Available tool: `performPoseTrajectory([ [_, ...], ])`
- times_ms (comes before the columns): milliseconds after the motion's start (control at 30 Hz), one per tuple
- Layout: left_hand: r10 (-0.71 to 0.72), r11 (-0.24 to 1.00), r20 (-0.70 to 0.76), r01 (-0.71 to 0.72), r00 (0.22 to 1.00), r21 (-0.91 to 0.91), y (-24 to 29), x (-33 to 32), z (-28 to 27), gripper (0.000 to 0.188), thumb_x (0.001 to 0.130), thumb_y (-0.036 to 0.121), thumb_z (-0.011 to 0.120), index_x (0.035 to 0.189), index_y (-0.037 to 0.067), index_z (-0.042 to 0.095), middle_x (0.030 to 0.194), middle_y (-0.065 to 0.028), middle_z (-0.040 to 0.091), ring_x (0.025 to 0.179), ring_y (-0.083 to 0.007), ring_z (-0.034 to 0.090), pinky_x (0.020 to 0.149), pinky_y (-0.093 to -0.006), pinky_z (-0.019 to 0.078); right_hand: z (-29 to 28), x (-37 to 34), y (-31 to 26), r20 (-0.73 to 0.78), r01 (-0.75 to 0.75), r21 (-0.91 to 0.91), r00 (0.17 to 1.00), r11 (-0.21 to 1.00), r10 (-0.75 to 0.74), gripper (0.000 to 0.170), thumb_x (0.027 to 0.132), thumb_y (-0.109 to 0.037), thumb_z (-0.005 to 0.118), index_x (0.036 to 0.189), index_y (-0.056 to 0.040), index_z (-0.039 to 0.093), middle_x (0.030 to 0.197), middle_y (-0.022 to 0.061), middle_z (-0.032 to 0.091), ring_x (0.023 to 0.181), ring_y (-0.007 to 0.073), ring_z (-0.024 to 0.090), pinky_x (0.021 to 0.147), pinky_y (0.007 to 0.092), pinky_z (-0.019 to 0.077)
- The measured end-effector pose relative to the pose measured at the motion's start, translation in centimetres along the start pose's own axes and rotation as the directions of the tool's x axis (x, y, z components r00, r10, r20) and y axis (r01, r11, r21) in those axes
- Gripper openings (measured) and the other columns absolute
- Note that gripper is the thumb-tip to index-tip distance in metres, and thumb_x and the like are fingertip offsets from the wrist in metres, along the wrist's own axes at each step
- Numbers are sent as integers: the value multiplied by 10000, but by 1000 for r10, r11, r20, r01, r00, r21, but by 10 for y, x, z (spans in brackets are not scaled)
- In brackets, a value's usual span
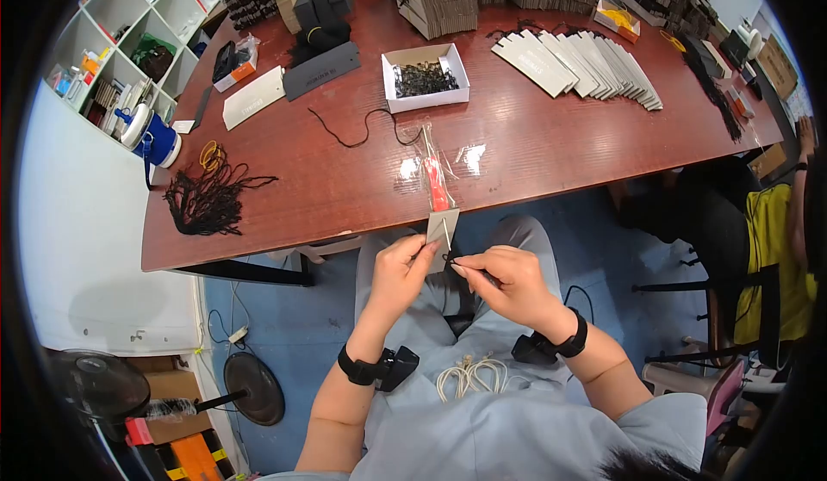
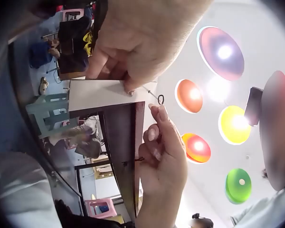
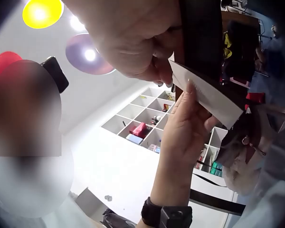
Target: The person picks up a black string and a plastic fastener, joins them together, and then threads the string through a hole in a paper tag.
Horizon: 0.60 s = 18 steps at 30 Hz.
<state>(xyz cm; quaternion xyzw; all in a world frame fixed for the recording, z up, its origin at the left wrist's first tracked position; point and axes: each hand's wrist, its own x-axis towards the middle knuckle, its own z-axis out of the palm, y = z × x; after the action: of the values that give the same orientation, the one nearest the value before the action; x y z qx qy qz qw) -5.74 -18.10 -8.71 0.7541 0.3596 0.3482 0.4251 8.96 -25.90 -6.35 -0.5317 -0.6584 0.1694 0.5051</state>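
Observation:
My left hand (image 1: 399,273) pinches a pale card (image 1: 442,225) at the table's front edge, thumb on its face. A thin metal rod (image 1: 446,235) crosses the card, below a red-handled tool (image 1: 436,185) under clear tape. My right hand (image 1: 510,281) pinches black cord by the rod's lower end. In the left wrist view, a small black loop (image 2: 161,99) sits at the right hand's (image 2: 164,147) fingertips, beside the card (image 2: 102,94). The right wrist view shows the left hand (image 3: 183,126) gripping the card (image 3: 209,97); what the right fingers pinch is hidden there.
On the table (image 1: 319,197) stands a white box (image 1: 426,100) of small black pieces. Fanned cards (image 1: 586,66) lie to the right, a black cord bundle (image 1: 207,197) to the left, one loose cord (image 1: 349,144) between. Stacks of cards (image 1: 439,3) line the back.

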Motion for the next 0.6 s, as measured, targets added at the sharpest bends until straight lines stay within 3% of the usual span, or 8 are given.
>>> performPoseTrajectory([
  [33, -9, 1000, 3, 9, 1000, 3, 1, 0, 0, 132, 774, 95, 535, 771, -37, 536, 572, -58, 468, 525, -75, 391, 482, -224, 342, 0, -2, -2, -3, -4, -2, 1000, 1000, 4, 84, 688, -60, 603, 760, -17, 604, 611, 93, 569, 499, 208, 528, 462, 284, 409],
  [67, -13, 1000, 22, 12, 1000, 27, -2, 0, -1, 121, 775, 93, 525, 804, -15, 572, 635, -120, 528, 537, -168, 500, 492, -262, 378, -1, -3, -5, -42, 8, -40, 999, 999, -10, 87, 683, -53, 606, 760, -13, 602, 610, 90, 569, 493, 200, 523, 455, 276, 406],
  [200, -2, 1000, -6, 2, 1000, 8, 1, -1, 0, 125, 776, 96, 526, 816, -12, 576, 662, -123, 548, 564, -167, 520, 510, -261, 395, 2, 2, -9, -110, 60, -139, 991, 988, -75, 92, 671, -42, 614, 755, -6, 598, 598, 84, 565, 476, 189, 508, 438, 262, 399],
  [267, 16, 1000, -30, -17, 999, -22, 2, -1, 1, 132, 774, 84, 536, 829, -34, 561, 643, -62, 536, 567, -71, 442, 524, -209, 371, 4, 3, -5, -108, 44, -171, 992, 984, -63, 88, 672, -44, 613, 752, -9, 598, 598, 85, 565, 481, 194, 511, 444, 267, 402],
  [300, 14, 1000, -32, -15, 999, -24, 1, -2, 1, 132, 774, 84, 536, 829, -34, 561, 643, -62, 536, 567, -71, 442, 524, -209, 371, 5, 4, -3, -110, 24, -203, 993, 979, -47, 84, 674, -47, 611, 749, -11, 598, 598, 86, 565, 487, 199, 514, 449, 271, 405],
  [367, -19, 1000, -9, 19, 1000, 4, 1, -3, 1, 144, 775, 104, 536, 853, -8, 583, 720, -132, 579, 608, -172, 556, 547, -253, 419, 9, 4, 8, -114, 29, -211, 992, 977, -54, 81, 676, -52, 610, 747, -15, 599, 597, 88, 565, 490, 205, 514, 454, 278, 407],
  [567, -1, 1000, -21, 1, 1000, -21, -2, -3, 0, 142, 767, 99, 546, 848, -12, 581, 695, -129, 570, 585, -166, 543, 527, -251, 412, 11, -9, 21, -120, -27, -177, 993, 984, 5, 88, 672, -54, 614, 753, -19, 607, 619, 87, 577, 484, 205, 505, 450, 285, 401],
  [600, -6, 1000, -21, 5, 1000, -23, -2, -3, 0, 142, 767, 99, 546, 848, -12, 581, 695, -129, 570, 585, -166, 543, 527, -251, 412, 8, -9, 10, -140, 46, -199, 987, 979, -74, 96, 665, -43, 618, 757, -15, 607, 619, 81, 577, 476, 192, 499, 440, 272, 395],
])
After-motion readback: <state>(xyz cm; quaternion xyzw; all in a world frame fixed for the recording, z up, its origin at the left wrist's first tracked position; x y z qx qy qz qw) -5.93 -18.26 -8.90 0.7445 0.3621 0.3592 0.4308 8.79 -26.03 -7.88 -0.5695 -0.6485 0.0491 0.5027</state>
